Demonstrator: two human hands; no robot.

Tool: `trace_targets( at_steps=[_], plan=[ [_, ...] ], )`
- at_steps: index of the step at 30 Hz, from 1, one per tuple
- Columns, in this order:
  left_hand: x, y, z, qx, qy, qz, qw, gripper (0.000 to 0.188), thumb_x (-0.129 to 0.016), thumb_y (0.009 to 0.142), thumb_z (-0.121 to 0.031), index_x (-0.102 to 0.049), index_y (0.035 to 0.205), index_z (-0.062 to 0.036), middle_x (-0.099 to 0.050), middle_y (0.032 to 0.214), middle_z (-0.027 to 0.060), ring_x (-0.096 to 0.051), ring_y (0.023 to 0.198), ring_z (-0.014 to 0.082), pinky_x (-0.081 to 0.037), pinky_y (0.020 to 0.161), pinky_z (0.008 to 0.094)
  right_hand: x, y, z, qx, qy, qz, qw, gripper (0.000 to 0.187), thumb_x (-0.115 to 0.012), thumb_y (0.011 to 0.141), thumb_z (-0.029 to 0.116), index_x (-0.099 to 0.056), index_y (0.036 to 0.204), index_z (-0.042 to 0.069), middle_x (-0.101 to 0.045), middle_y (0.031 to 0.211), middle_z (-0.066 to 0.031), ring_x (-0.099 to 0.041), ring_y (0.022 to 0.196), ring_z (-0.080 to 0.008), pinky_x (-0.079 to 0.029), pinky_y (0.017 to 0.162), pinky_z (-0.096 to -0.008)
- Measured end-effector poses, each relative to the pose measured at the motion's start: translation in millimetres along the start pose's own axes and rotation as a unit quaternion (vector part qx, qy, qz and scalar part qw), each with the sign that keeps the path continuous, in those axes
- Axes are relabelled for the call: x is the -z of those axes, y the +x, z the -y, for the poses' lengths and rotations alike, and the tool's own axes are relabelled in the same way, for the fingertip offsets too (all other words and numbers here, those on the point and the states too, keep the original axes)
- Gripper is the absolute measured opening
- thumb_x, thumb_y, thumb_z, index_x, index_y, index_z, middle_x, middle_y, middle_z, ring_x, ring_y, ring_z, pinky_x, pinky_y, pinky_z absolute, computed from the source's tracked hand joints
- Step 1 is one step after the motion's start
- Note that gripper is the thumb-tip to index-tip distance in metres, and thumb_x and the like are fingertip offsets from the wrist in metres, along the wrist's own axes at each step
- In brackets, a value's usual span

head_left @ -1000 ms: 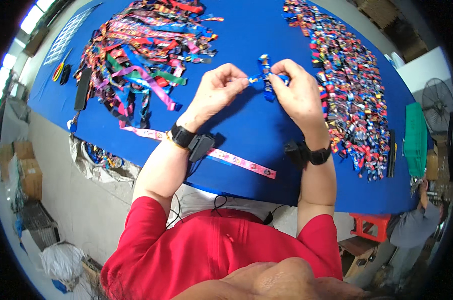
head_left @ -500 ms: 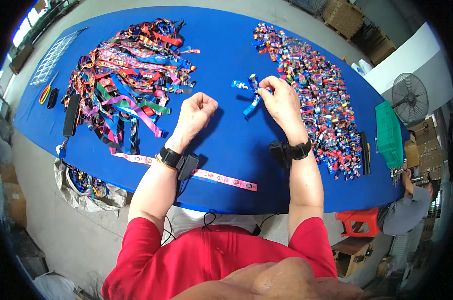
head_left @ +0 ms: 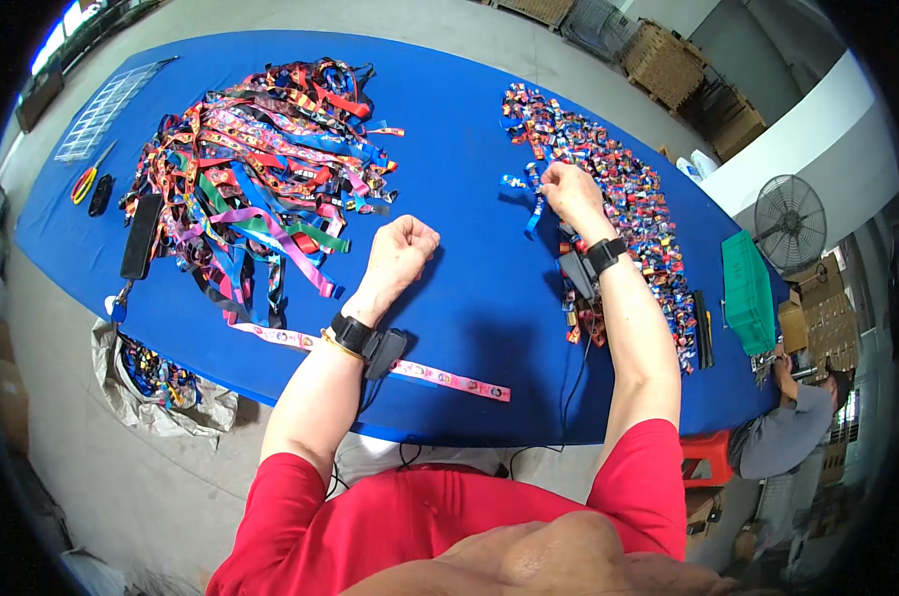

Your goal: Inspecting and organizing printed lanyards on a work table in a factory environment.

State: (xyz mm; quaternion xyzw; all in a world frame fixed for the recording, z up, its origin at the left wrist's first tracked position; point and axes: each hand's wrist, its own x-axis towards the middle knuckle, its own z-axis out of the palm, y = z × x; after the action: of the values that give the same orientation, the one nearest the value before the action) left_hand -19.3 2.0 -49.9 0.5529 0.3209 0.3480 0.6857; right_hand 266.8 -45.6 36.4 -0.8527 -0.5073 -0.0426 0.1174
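Observation:
My right hand pinches a folded blue printed lanyard, whose short loops and tails stick out to the left of the fingers. It hovers at the left edge of a wide bed of small bundled lanyards in many colours. Over the middle of the table my left hand is curled closed, and nothing shows in its fingers. To its left lies a loose heap of long colourful lanyards. A pink printed strap runs from that heap under my left forearm towards the front edge.
Scissors, a small black object and a white wire rack lie at the left of the blue table. A sack of lanyards stands below. At the right are a green crate, a fan and a seated person.
My right hand has moved right with the blue lanyard, up to the bundled ones. My left hand stays curled near the middle. The view has shifted slightly.

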Motion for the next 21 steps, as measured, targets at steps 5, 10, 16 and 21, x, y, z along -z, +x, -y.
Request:
trace_targets(
  at_steps=[5,10,16,21],
  plan=[
    [2.9,-1.7,-1.5,0.017,0.016,0.0,1.0,0.011,-0.066,0.087,-0.011,-0.059,0.082,-0.0038,-0.056,0.063,-0.0014,-0.046,0.048,0.0049,-0.037,0.042,0.0235,-4.6,37.2,-21.1,-0.053,0.012,0.02,0.998,0.012,-0.066,0.079,0.019,-0.07,0.09,0.016,-0.071,0.094,-0.0098,-0.068,0.093,-0.0278,-0.052,0.081,-0.0401],
    [3.1,3.9,9.6,0.026,0.021,-0.006,0.999,0.01,-0.065,0.086,-0.009,-0.057,0.082,-0.0051,-0.056,0.064,-0.0001,-0.045,0.045,0.0056,-0.034,0.039,0.0218,-17.8,69.1,-33.4,-0.071,0.029,0.005,0.997,0.012,-0.067,0.079,0.02,-0.07,0.089,0.016,-0.071,0.094,-0.0097,-0.068,0.093,-0.0281,-0.052,0.081,-0.0405],
    [5.9,7.8,24.5,0.02,0.065,-0.004,0.998,0.009,-0.064,0.087,-0.008,-0.057,0.081,-0.0052,-0.055,0.064,-0.0009,-0.045,0.047,0.0057,-0.035,0.041,0.0218,-36.8,101.7,-25.6,-0.092,0.016,0.003,0.996,0.01,-0.065,0.08,0.019,-0.07,0.087,0.017,-0.071,0.095,-0.0091,-0.068,0.094,-0.0274,-0.052,0.08,-0.0417],
    [3.3,7.0,29.3,0.02,0.098,0.004,0.995,0.009,-0.064,0.087,-0.009,-0.058,0.082,-0.0054,-0.056,0.065,-0.0012,-0.047,0.05,0.0051,-0.037,0.043,0.0218,-61.0,138.3,-49.0,-0.094,0.027,0.015,0.995,0.013,-0.065,0.083,0.025,-0.072,0.093,0.02,-0.071,0.103,-0.0084,-0.067,0.1,-0.0272,-0.052,0.086,-0.0413]
  ],
)
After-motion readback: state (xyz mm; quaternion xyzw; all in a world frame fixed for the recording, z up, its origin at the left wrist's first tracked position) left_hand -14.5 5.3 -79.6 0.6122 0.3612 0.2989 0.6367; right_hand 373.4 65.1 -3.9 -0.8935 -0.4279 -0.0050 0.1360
